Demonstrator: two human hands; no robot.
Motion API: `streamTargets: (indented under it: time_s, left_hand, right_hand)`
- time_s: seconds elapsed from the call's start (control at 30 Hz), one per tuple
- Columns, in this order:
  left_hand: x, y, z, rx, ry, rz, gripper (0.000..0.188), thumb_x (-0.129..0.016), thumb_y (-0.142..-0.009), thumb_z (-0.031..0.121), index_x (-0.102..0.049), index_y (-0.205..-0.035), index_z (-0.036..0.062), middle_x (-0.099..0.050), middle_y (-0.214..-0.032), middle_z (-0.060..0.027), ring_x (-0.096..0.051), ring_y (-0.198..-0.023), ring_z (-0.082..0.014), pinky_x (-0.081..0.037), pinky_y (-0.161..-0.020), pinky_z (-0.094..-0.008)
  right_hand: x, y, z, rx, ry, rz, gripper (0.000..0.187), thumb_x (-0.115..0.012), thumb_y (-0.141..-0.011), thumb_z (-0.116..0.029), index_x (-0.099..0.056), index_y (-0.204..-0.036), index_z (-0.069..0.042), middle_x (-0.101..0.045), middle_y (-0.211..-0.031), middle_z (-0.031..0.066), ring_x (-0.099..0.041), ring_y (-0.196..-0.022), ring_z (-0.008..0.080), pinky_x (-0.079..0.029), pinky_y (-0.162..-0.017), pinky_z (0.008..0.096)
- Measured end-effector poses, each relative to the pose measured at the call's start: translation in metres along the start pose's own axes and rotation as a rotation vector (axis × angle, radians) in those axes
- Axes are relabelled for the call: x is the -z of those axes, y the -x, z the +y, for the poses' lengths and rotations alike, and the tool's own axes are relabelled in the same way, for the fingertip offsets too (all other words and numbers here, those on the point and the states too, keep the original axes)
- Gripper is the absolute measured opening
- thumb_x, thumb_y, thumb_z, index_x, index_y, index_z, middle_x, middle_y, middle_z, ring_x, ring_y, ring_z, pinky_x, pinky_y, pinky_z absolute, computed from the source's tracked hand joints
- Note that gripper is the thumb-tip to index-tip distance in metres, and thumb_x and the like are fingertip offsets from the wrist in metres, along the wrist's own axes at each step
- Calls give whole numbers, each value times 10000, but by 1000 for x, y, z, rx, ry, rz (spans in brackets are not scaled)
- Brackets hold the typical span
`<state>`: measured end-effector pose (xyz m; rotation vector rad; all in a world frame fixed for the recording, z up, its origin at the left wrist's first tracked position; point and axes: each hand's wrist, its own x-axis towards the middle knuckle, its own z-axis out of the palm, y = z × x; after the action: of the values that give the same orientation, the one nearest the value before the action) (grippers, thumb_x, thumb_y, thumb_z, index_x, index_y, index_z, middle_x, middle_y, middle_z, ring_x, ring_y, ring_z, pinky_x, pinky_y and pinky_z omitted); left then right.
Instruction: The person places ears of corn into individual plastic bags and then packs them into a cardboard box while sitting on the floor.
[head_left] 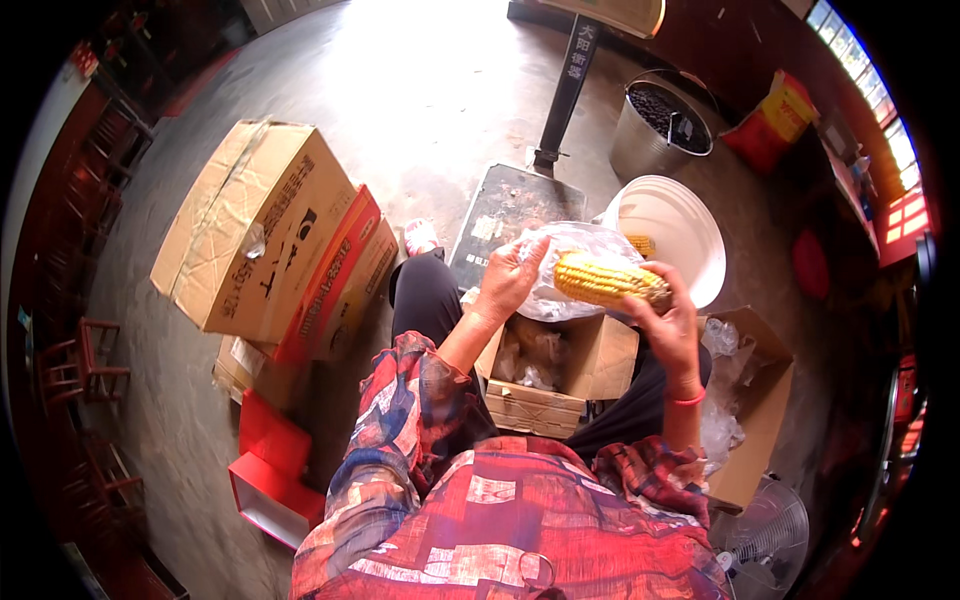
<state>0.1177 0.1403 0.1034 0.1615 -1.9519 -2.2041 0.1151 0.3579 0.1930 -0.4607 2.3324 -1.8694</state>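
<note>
My right hand (668, 318) grips a yellow corn cob (607, 279) by its right end, with the cob lying level above my lap. My left hand (508, 280) pinches a clear plastic bag (570, 245) that hangs open just left of and behind the cob. The cob's left tip sits at the bag's mouth. Below both hands, a small open cardboard box (575, 365) rests between my knees, with crumpled clear bags inside.
A white bucket (680, 240) with a cob inside stands beyond my hands. A platform scale (510, 205) and a metal pail of dark contents (660, 125) lie farther off. Stacked cardboard boxes (265, 225) stand left, another open carton (760, 400) right, a fan (770, 540) at lower right.
</note>
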Motion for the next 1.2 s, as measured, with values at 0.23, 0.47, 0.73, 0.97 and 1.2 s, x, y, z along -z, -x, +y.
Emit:
streamTargets:
  time_s: [0.23,0.47,0.73,0.97,1.2]
  left_hand:
    - [-24,63,21,165,334,-91,279,-491,-942,284,-634,-891,49,-406,-545,67,-341,-444,-30,-254,-392,-212]
    - [2,75,27,386,596,-235,341,-494,-931,279,-593,-1097,-1,-626,-1024,-84,-594,-881,-114,-498,-756,-266]
    - [34,88,76,396,524,-342,365,-470,-943,290,-624,-1064,-18,-587,-731,5,-483,-546,-49,-393,-476,-190]
    - [63,104,90,172,81,-274,384,-472,-933,371,-668,-908,42,-551,-596,-1,-500,-498,-65,-399,-461,-211]
    - [68,119,91,-209,-872,-243,452,-460,-910,390,-620,-740,4,-589,-655,-200,-593,-662,-368,-458,-624,-428]
  right_hand:
    - [-58,37,15,303,591,40,457,-707,-662,-81,-531,-1080,-29,-574,-987,148,-580,-892,333,-475,-750,371]
    - [-74,63,9,260,778,-180,471,-706,-668,-149,-498,-1078,-44,-571,-978,145,-570,-872,354,-467,-715,412]
    - [-95,76,-23,267,785,-311,431,-716,-676,-247,-510,-992,-40,-588,-852,165,-594,-786,355,-471,-642,429]
    - [-80,84,31,325,890,-559,395,-679,-696,-363,-518,-808,-20,-589,-648,167,-604,-626,325,-457,-573,429]
    - [-78,118,9,198,1126,-717,470,-620,-715,-454,-591,-758,12,-596,-603,203,-624,-593,338,-490,-585,444]
